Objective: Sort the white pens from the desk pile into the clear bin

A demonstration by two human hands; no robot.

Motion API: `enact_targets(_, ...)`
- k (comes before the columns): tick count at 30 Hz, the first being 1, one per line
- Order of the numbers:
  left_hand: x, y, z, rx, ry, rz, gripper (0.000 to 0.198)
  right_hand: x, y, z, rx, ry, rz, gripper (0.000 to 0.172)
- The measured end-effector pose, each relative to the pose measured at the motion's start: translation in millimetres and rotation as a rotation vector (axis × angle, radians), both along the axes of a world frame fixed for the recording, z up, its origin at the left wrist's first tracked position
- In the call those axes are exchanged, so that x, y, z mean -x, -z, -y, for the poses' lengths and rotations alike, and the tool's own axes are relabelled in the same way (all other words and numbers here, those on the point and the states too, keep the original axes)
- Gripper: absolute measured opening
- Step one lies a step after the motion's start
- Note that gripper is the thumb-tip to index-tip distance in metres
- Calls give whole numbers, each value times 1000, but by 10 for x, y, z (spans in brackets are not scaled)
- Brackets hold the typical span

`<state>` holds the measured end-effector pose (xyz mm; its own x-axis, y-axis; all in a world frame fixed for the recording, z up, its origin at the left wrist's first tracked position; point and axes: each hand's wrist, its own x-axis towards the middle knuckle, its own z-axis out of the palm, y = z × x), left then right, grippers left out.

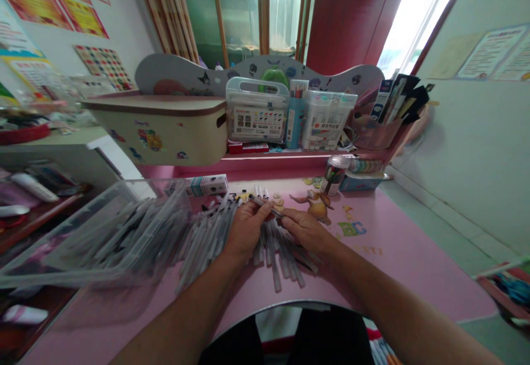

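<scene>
Over the pink desk, my left hand [249, 226] and my right hand [305, 229] are close together, both closed on one slim pen [265, 205]. The pen has a dark end on the left and lies tilted between my fingertips. Below and between my hands is a spread of slim grey translucent pens [285, 260]. A denser row of similar pens [209, 238], some with dark ends, lies left of my left hand. Farther left, a clear plastic bin [95, 274] holds many more of them. My fingers cover part of the held pen.
A white box [207, 184] lies behind the pens. At the back right stand a clear jar [334, 174] and a blue box [361, 181]. The shelf carries a lidded cream bin [165, 133], a marker case [257, 114] and a pen holder [375, 133]. The desk's front edge [298, 302] curves inward before me.
</scene>
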<state>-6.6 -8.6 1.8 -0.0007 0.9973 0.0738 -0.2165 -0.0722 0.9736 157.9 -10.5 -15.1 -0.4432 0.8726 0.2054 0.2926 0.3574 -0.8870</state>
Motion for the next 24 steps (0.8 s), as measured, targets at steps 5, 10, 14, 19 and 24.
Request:
enact_targets(5,16,-16,16,-78,-17,-50,18,-14,-42,20,-5,8,23,23)
enact_targets(10,82,13,-62,-6,-79,46,27,-91,-3,-11,107,115,-48,26)
enact_targets(14,108,-1,-88,99,5,209,40,-126,57,-112,261,185,-238,14)
enact_targets(19,90,-42,24,284,389,263,42,-105,56,-138,494,157,-451,4)
enact_targets(24,104,37,66,386,698,326,19,-68,7,-37,706,53,-535,30)
